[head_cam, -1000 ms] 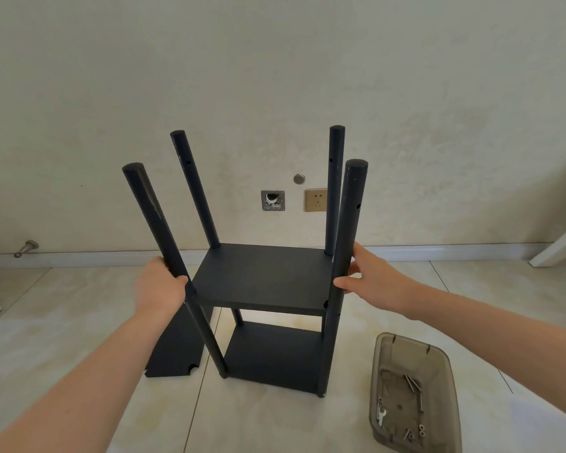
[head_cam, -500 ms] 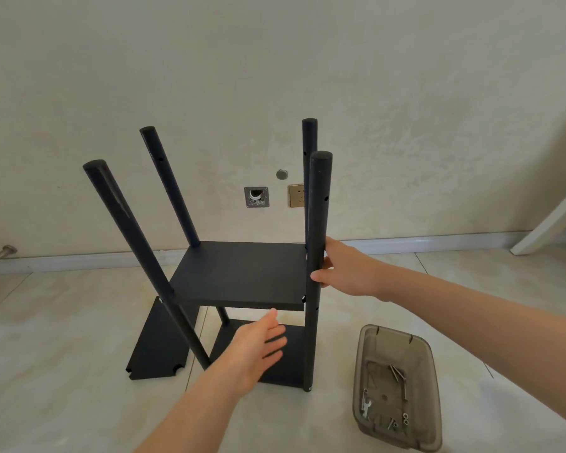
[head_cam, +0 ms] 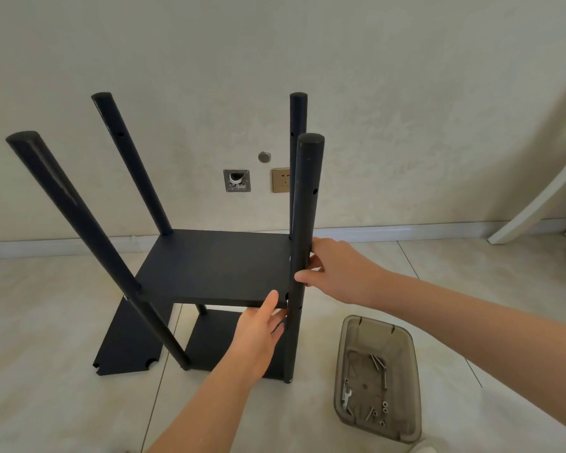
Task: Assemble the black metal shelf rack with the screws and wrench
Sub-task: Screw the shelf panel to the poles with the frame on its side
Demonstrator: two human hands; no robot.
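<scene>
The single wide-angle head camera looks forward and down, close above the shelf rack, facing the wall.

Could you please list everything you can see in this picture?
posts: four, black, upright on the floor
upper shelf: one, black, between the posts
lower shelf: one, black, near the floor
loose panel: one, black, flat on the floor, left of the rack
bin: one, smoky clear, floor right of the rack
screws: several, silver, in the bin
wrench: one, silver, in the bin
socket: one, gold, on the wall
left hand: holds the upper shelf's front edge
right hand: grips the front right post
</scene>
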